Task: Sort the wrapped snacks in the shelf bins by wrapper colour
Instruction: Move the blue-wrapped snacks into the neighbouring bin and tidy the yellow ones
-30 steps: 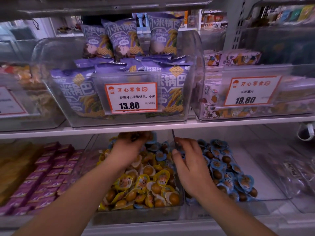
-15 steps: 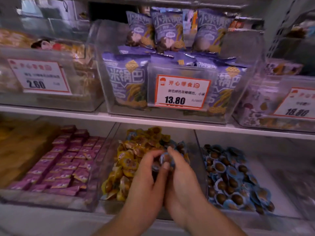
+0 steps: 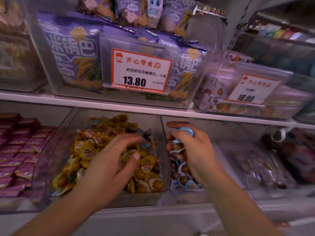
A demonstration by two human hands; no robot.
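Yellow snacks (image 3: 95,150) fill the clear middle bin (image 3: 119,196) on the low shelf. They are small round cups, each with a brown ball inside. They lie in a heap and tip every which way, so they have no one long side to tell. A few blue ones are mixed in near the back of the heap.

The left hand (image 3: 110,166) is over the yellow heap. Its fingers are spread and bent a little, reaching down into the snacks. I cannot tell if it has hold of one.

The right hand (image 3: 190,149) is above the next bin (image 3: 221,189) to the right. Its fingers are curled round a bunch of blue snacks (image 3: 184,132). One blue cup sticks up out of the top of the fist, and more peek out below. Blue cups (image 3: 184,174) also lie in this bin under the hand.

Pink packets (image 3: 20,150) lie in rows in the bin on the left. On the shelf above stand purple bags (image 3: 73,53), with a white price tag (image 3: 140,70) in front.
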